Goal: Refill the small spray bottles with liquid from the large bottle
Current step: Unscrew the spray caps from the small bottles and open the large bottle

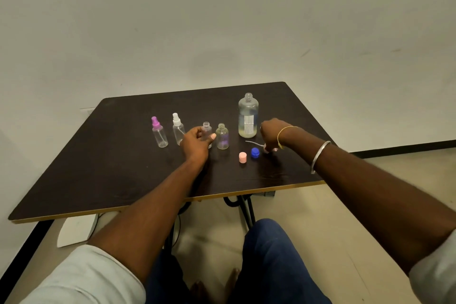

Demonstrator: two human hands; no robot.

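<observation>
The large clear bottle (pixel 248 116) stands uncapped at the right of the dark table (pixel 118 170), with pale liquid low in it. My left hand (pixel 196 142) grips an open small bottle (pixel 206 128). Beside it stands a second open small bottle (pixel 222 136). Further left stand a small bottle with a purple spray top (pixel 159 133) and one with a white spray top (pixel 178 128). My right hand (pixel 271 134) holds a pink spray head (pixel 267 148) down near the table, its thin tube (pixel 254 142) pointing left.
A pink cap (pixel 242 157) and a blue cap (pixel 255 152) lie on the table in front of the large bottle. The table's front edge (pixel 172 201) runs near my knees. A white wall stands behind the table.
</observation>
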